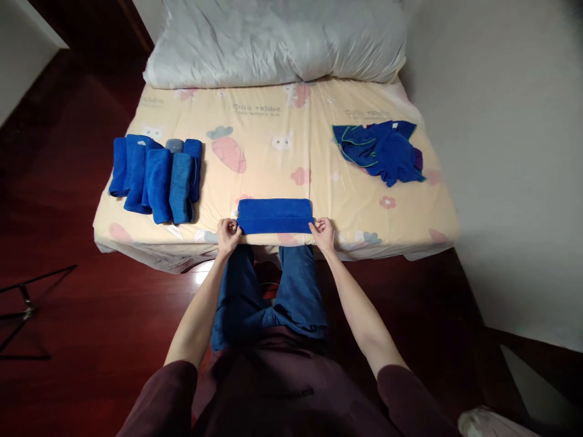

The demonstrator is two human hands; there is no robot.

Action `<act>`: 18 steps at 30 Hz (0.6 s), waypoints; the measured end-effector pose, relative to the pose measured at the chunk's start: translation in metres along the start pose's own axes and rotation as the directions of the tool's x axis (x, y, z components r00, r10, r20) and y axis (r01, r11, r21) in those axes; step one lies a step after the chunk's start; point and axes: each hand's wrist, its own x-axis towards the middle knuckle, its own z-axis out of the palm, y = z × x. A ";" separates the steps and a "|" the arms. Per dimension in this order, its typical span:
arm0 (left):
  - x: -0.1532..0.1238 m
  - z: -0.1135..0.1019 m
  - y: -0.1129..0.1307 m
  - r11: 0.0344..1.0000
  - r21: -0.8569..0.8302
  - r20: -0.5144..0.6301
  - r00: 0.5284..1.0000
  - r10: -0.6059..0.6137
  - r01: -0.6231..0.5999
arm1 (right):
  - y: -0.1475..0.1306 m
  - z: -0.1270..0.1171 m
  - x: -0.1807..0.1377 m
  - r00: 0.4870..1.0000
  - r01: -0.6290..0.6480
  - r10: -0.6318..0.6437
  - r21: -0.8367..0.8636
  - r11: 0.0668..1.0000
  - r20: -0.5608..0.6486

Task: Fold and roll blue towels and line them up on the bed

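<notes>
A flat, rectangular royal-blue cloth with a soft nap (276, 216) lies lengthwise on the near edge of a bed covered with a pale yellow, rabbit-and-carrot print sheet (268, 173), directly in front of the person. The left hand (229, 235) grasps the cloth's near left corner between thumb and curled fingers, and the right hand (323, 233) grasps its near right end in the same way; the exact contact of the fingertips is hard to make out, since the knuckles cover part of it. A crease runs along the cloth, which seems to be doubled over, but how many layers lie beneath cannot be told. A small white tag (235, 213) sticks out at its left end, too small to read. On the left of the bed, a group of rolled blue cloths (158, 182) is packed close together, with a grey roll (174, 145) showing only its upper part behind the front ones; the overlaps make an exact count uncertain. On the right, well apart from the hands, lies a crumpled heap of dark blue cloths with green edging (387, 152), its folds hiding how many pieces it holds, a bit of purple peeking out at its right side. At the far end, a bulky grey-white quilt (282, 42) is cut off by the top border, and a thin black stand (27, 309) is cropped at the left.
</notes>
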 end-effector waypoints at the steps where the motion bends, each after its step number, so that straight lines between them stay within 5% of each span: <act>1: 0.000 -0.001 0.001 1.000 -0.010 0.005 1.000 0.022 -0.022 | -0.001 0.000 -0.001 0.999 0.037 -0.038 -0.028 0.999 -0.012; 8: -0.004 -0.002 0.006 0.992 -0.004 -0.005 0.992 0.128 -0.128 | -0.004 0.006 -0.006 0.968 0.250 -0.250 -0.045 0.967 0.002; 18: -0.002 -0.007 0.008 0.995 0.031 0.170 0.981 0.093 -0.100 | -0.007 0.003 -0.010 0.951 0.296 -0.290 -0.052 0.954 0.105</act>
